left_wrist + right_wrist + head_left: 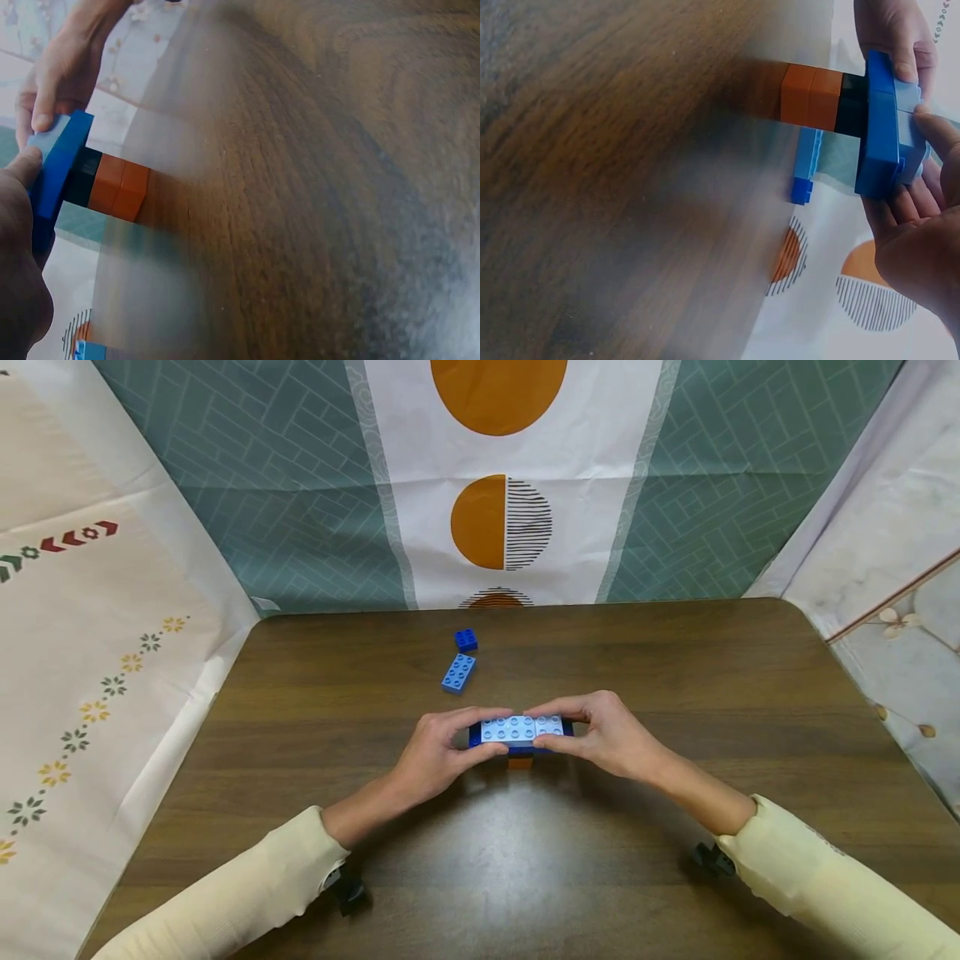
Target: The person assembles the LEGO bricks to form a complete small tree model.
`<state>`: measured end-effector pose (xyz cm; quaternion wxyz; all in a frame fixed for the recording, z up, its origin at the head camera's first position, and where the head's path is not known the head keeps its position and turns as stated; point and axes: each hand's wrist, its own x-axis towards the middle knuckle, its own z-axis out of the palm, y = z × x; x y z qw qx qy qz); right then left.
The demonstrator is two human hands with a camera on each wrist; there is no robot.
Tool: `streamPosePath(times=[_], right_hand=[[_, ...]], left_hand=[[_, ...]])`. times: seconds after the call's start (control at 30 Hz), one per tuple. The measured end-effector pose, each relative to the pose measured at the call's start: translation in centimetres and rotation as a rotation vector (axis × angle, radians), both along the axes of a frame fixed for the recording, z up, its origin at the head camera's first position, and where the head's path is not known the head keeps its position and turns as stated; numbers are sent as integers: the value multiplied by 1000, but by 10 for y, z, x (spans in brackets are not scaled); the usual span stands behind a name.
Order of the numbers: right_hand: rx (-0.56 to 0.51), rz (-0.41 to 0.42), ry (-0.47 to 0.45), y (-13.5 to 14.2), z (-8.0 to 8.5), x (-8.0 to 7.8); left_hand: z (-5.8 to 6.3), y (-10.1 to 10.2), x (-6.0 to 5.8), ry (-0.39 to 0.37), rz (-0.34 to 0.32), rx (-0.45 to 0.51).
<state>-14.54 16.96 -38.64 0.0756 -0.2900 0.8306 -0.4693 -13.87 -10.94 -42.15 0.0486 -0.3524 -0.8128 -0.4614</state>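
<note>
A toy building-brick structure stands mid-table, wider at the top than at its base. Its foot is two orange bricks (810, 96), topped by a dark green brick (850, 105). Above that spreads a dark blue brick layer (56, 180), partly covered by the fingers. On top lie a long light blue brick (508, 729) and a shorter light blue brick (550, 725), end to end. My left hand (431, 750) pinches the long one between thumb and fingers. The shorter one is pinched by my right hand (618, 739), its thumb at the near side.
Behind the structure lie a loose medium-blue brick (458, 673) and a smaller dark blue brick (466, 640). The wooden table (337, 685) ends at a patterned cloth (292, 460) along the back. More cloth hangs at both sides.
</note>
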Motion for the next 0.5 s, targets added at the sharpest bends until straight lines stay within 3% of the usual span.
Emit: streamPosePath(times=[0.5], right_hand=[[29,5,-21,0,2,-2]], left_hand=[[5,-7,-8,-53,-53,-12]])
